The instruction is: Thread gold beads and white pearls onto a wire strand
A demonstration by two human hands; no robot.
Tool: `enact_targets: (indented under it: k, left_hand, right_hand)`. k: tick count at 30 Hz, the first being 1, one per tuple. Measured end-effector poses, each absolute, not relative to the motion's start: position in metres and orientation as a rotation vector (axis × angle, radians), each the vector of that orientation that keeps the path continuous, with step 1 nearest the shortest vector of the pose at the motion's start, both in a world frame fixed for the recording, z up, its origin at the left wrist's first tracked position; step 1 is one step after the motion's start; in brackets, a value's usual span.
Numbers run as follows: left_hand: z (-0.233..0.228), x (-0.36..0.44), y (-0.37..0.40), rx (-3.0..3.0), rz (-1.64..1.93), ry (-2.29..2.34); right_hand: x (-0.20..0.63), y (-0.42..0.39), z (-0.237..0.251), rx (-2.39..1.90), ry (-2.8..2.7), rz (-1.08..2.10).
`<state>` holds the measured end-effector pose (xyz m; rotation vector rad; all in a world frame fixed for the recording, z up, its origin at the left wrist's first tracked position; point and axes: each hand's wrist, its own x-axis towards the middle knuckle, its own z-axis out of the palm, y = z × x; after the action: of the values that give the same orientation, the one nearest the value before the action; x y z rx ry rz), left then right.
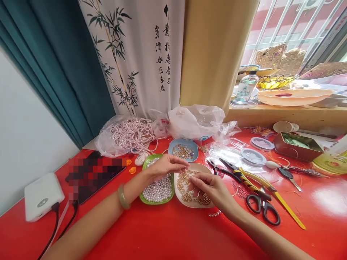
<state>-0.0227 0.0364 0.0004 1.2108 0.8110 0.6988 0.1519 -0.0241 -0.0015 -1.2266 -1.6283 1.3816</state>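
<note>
Item, near edge of the red surface point(168, 234): two bare forearms are reaching in, the left one wearing a pale green bangle point(123, 196).

Item, centre: the left hand point(165, 166) is hovering over the seam between the green dish of white pearls point(158, 189) and the cream dish of gold beads point(189, 187). Its grip is pinching nearly closed, thumb meeting fingertips; whatever it is holding is too small to make out. The right hand point(210, 187) is resting over the cream dish, fingers curling toward the left hand, grip likewise closing on something too fine to identify.

Item, right of the dishes: black scissors point(262, 207), yellow-handled pliers point(260, 182) and a second plier are lying close to the right wrist.

Item, left edge: a white charger point(43, 196) with cables, beside a dark tablet.

Item, further back: a blue dish of gold findings point(183, 150), two round lids, a brown tin point(296, 146).

Item, far edge: a clear bag of pink pearl strands point(130, 135) and crumpled plastic bags, against curtains and a windowsill.

Risk, as judged: the dishes are sitting shallow and touching, so a nudge from either wrist is likely to be mixing or spilling beads across the slick surface. A loosening pinch is likely to be dropping the small piece among its lookalikes. The right forearm is passing close to the scissors.
</note>
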Motion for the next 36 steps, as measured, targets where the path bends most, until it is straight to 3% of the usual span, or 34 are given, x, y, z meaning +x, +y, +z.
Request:
enact_targets:
  k: [14,36]
  left_hand:
    - [-0.0015,-0.0188,0.0333,1.16,0.683,0.778]
    - [-0.0002,-0.0187,0.0326,1.162,0.666,0.786]
  right_hand:
    - [0.151,-0.0225,0.0022,-1.111,-1.543,1.588]
    - [0.1518,-0.0233,0.002,-1.116,-1.546,1.601]
